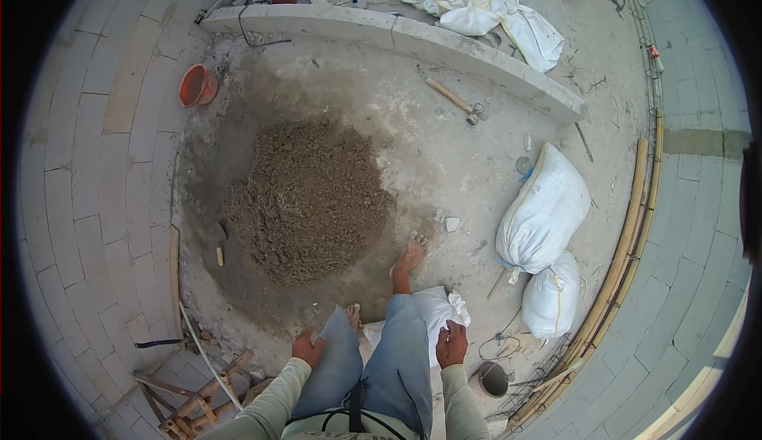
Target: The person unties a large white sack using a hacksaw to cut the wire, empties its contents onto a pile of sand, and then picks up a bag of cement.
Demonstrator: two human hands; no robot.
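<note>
My left hand (308,347) is at the left leg of my jeans (334,344), its fingers closed on a fold of the denim. My right hand (452,343) hangs beside my right knee, fingers half curled and a little apart, with nothing visible in it. Just beyond it, partly hidden by my right leg, lies a white woven sack (440,306) with a gathered end. In front of my bare feet spreads a heap of damp brown sand or mortar mix (312,202). A trowel with a wooden handle (220,256) lies at the heap's left edge.
An orange bucket (198,86) stands by the left block wall (89,142). A hammer (455,100) lies before a low concrete kerb (357,23). Two full white sacks (543,207) rest at right, near bamboo poles (631,219). A grey bucket (493,378) stands behind my right hand.
</note>
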